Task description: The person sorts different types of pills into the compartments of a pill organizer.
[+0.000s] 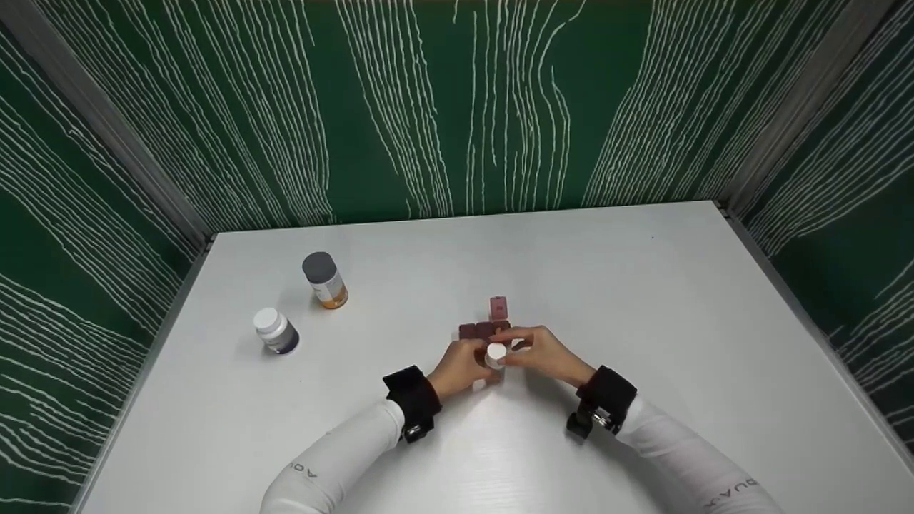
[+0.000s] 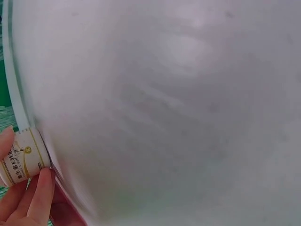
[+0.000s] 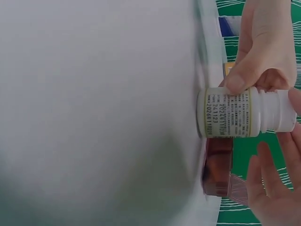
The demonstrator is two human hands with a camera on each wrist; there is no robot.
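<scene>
A small white pill bottle (image 3: 228, 113) with a printed, yellow-edged label stands upright on the table between my hands. My left hand (image 1: 457, 368) grips its body, thumb on one side and fingers on the other, as the left wrist view also shows. With thumb and forefinger, my right hand (image 1: 546, 353) pinches the white cap (image 3: 285, 110) at its top; the other fingers are spread away. Just behind the bottle lies a dark red translucent pill organizer (image 1: 484, 330), partly hidden by my hands. One pinkish lid (image 1: 498, 308) of it is flipped back, away from me.
On the left of the white table (image 1: 714, 321) stand a bottle with a grey lid (image 1: 319, 267) and orange base, and a white-capped bottle (image 1: 269, 320) with a dark label. Green panels (image 1: 457, 107) with white wavy lines rise behind the table's far edge.
</scene>
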